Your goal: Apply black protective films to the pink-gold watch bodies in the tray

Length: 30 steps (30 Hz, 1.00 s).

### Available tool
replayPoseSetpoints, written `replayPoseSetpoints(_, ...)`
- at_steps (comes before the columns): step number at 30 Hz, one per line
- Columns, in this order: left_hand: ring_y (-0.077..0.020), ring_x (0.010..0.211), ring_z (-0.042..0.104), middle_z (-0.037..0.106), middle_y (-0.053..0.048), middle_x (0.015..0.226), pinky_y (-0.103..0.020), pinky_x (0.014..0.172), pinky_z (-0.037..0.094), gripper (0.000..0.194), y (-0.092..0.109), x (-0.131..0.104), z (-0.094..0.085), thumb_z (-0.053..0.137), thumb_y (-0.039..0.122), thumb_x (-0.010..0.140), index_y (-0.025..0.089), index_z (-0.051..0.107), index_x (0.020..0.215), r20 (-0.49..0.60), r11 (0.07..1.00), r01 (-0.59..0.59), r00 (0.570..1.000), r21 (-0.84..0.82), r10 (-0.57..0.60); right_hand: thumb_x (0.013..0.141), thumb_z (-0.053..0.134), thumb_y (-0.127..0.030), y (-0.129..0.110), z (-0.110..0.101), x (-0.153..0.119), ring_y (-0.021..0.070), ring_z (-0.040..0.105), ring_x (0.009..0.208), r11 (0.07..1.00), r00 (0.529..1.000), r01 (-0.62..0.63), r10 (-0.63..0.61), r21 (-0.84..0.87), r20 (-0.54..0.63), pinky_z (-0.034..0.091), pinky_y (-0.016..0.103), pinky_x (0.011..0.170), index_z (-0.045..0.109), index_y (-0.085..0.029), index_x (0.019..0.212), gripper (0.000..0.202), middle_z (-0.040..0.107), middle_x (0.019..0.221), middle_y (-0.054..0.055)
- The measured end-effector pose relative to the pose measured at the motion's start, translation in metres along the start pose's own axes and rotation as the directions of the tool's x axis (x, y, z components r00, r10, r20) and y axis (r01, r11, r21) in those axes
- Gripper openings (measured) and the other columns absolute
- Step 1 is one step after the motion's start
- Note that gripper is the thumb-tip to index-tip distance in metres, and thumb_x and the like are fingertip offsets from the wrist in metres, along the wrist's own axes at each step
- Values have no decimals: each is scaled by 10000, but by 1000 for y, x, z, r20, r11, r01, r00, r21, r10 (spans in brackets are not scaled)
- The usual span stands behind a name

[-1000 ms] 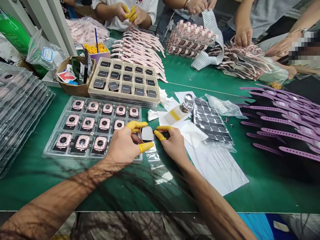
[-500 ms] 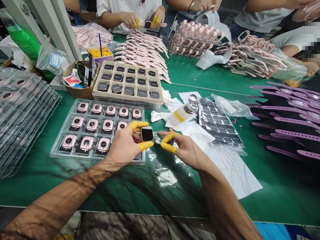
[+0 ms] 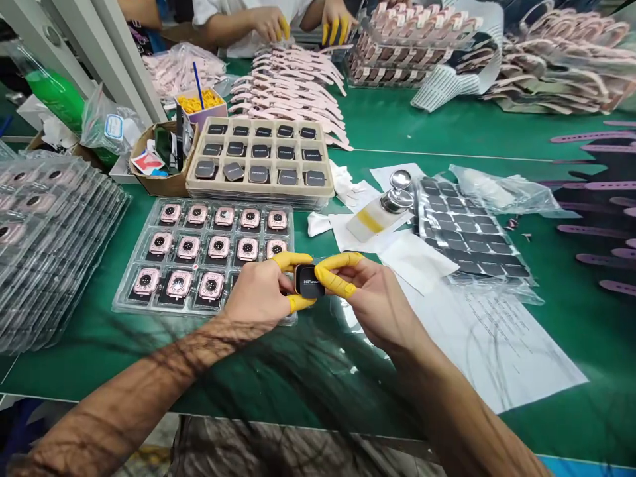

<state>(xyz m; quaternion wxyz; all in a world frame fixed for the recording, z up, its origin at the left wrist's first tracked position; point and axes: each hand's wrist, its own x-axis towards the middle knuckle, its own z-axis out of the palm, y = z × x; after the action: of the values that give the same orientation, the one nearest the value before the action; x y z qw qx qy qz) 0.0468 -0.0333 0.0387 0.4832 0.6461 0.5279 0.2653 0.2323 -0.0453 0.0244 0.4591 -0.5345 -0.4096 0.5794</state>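
Left hand [image 3: 258, 291]: clamped on edges of smartwatch case [image 3: 309, 281], dark face up. Right hand [image 3: 370, 291]: fingertips pinched at its right edge. Case held above tabletop [image 3: 278, 391], just right of clear plastic tray [image 3: 130, 291] of pink watch cases [image 3: 211, 286]

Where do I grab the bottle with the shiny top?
I'd pinch the bottle by its pale body, around the yellow band, coming from the near side. Its sides look straight there, while the rounded metal top at the far end might slip or move.
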Motion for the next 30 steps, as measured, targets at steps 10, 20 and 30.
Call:
replayPoseSetpoints(10, -171, 684, 750, 775, 66, 676, -284, 719, 552, 517, -3, 0, 2, 831, 190, 700, 279, 755, 1204, 15, 999, -23, 1000, 25, 22, 563, 969, -374, 0, 4, -2, 184, 722, 818, 999, 998, -38, 38, 13, -54, 609, 282, 748, 790, -238, 811, 335, 796, 847, 22)
replayPoseSetpoints(20, -175, 704, 765, 782, 65, 695, -288, 745, 563, 513, -3, 0, 3, 820, 192, 703, 277, 752, 1204, 11, 1000, -15, 1000, 27, 15, 592, 964, -388, 2, 3, -4, 180, 725, 819, 999, 996, -47, 47, 2, -73, 612, 280, 761, 783, -235, 844, 345, 772, 839, 8)
replayPoseSetpoints(30, -187, 752, 739, 765, 14, 785, -301, 741, 599, 625, -1, -1, 4, 897, 346, 686, 242, 703, 1271, 120, 985, 49, 992, -166, -29, 551, 965, -397, -2, 13, -9, 135, 680, 664, 999, 986, 42, -45, -25, -158, 596, 274, 621, 703, -269, 970, 511, 675, 862, -38)
